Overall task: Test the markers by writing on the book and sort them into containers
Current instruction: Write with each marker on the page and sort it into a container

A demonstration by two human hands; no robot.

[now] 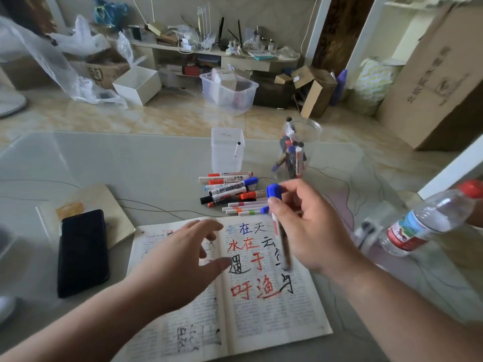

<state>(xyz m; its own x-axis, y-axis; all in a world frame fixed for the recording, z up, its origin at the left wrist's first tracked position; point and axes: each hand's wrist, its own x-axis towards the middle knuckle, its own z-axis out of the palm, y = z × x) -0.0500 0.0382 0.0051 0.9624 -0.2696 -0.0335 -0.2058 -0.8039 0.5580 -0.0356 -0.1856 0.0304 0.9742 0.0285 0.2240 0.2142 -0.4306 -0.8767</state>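
We are pinching the blue-capped marker (283,242) in the right hand (311,226), barrel hanging over the book (274,322) at the worktop's (130,165) front edge, presumably for testing. The left hand (180,257) is spreading above the fold, likely to flatten pages. The jar (298,155) and tub (226,150) are standing beyond.

Dim daylight, blurred hands, warped edges.

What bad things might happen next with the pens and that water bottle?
The left hand hovers over the coloured writing on the book, so wet ink might smudge. The right hand holds a marker just in front of the round jar; a bump might tip it. The water bottle lies tilted at the right side of the table and might roll if nudged.
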